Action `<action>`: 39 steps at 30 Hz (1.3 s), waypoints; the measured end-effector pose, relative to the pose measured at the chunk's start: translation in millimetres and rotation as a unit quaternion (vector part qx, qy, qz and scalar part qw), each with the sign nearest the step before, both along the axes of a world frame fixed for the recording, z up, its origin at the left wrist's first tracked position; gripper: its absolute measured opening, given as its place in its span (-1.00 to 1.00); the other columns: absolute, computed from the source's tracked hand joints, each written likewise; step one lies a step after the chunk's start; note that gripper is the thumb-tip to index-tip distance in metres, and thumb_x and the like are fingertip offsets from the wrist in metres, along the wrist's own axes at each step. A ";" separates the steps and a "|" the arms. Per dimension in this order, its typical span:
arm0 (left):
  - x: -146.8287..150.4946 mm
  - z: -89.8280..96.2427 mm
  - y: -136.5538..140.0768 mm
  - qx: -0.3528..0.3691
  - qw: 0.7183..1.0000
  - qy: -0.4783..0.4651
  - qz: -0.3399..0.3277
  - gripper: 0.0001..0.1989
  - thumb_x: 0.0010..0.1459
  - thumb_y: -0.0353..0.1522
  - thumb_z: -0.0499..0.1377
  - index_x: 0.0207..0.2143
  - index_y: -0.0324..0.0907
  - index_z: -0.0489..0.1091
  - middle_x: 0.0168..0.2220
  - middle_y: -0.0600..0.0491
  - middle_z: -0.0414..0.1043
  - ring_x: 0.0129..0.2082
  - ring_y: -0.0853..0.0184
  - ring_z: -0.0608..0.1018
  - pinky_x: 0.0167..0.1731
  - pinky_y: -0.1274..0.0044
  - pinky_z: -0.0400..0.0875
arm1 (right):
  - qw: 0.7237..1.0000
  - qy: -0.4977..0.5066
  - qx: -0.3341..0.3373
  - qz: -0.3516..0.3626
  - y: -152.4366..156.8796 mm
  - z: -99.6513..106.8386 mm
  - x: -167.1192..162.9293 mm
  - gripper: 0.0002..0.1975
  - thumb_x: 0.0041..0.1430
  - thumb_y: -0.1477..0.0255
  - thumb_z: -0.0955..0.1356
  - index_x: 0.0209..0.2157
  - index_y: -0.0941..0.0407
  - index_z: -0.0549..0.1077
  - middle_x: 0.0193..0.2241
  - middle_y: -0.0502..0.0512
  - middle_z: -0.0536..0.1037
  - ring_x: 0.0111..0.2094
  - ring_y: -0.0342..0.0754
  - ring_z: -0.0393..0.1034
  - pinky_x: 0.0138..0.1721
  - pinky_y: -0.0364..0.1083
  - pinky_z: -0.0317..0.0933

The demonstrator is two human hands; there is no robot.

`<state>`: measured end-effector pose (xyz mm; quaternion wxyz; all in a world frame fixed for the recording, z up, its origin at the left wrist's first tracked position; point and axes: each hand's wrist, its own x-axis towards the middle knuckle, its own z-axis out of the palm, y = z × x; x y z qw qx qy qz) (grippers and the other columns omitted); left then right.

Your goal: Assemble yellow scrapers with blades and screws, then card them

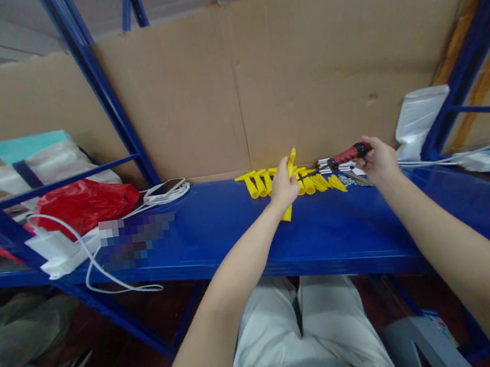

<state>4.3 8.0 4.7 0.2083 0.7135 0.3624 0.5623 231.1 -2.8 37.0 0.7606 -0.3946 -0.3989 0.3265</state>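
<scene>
My left hand (283, 188) is closed around a yellow plastic T-shaped piece (291, 161), with one end sticking up above the fingers and another below. In my right hand (378, 160) is a screwdriver (346, 155) with a red and black handle. Its thin shaft points left and reaches the piece at my left hand; whether the tip sits in a screw is too small to tell. Behind my left hand stands a row of similar yellow T-shaped pieces (252, 188). Flat yellow pieces (321, 183) and a small pile of screws (347, 179) lie to the right.
The blue shelf (215, 229) is backed by cardboard (303, 73) and framed by blue posts. Leftward are a phone (168, 187) on coiled white cable, a power strip (67, 258) and a red bag (87, 204). A white pouch (419, 118) leans at right. Another person's leg shows lower left.
</scene>
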 end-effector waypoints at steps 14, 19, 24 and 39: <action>-1.2 0.7 -0.1 -0.013 1.000 -0.006 0.011 -0.44 0.02 -0.66 0.05 0.08 -0.15 0.23 0.12 -0.09 0.33 0.17 0.24 0.33 0.19 0.36 0.16 | 0.952 -0.207 -0.178 0.135 -17.7 -5.1 -29.4 -0.66 -0.17 0.27 0.53 -0.56 0.15 0.35 -0.78 -0.07 0.32 -0.78 -0.23 0.20 -0.82 -0.27 0.06; -0.8 -0.7 1.8 -0.018 1.000 -0.011 0.005 -0.42 0.02 -0.67 0.03 0.09 -0.12 0.22 0.13 -0.06 0.33 0.18 0.25 0.32 0.18 0.35 0.17 | 0.885 -0.361 -0.231 0.184 -22.6 -11.6 -33.2 -0.64 -0.31 0.28 0.57 -0.56 0.15 0.40 -0.72 -0.01 0.42 -0.75 -0.21 0.26 -0.81 -0.26 0.10; -0.3 -1.8 3.7 -0.016 1.000 -0.020 -0.001 -0.42 0.01 -0.67 0.04 0.09 -0.13 0.23 0.14 -0.07 0.31 0.19 0.24 0.30 0.18 0.36 0.16 | 0.826 -0.477 -0.248 0.171 -20.1 -21.4 -39.4 -0.61 -0.33 0.21 0.56 -0.56 0.14 0.39 -0.72 -0.01 0.42 -0.76 -0.20 0.23 -0.83 -0.25 0.04; -1.3 -2.6 12.9 -0.082 0.994 0.010 0.065 -0.52 -0.06 -0.65 0.11 -0.04 -0.28 0.41 0.04 -0.13 0.42 0.10 0.21 0.41 0.17 0.40 0.20 | 0.678 -0.658 -0.284 0.163 -17.1 -17.7 -40.3 -0.66 0.16 0.16 0.29 -0.34 0.20 0.42 -0.53 0.10 0.48 -0.59 -0.19 0.34 -0.57 -0.21 0.23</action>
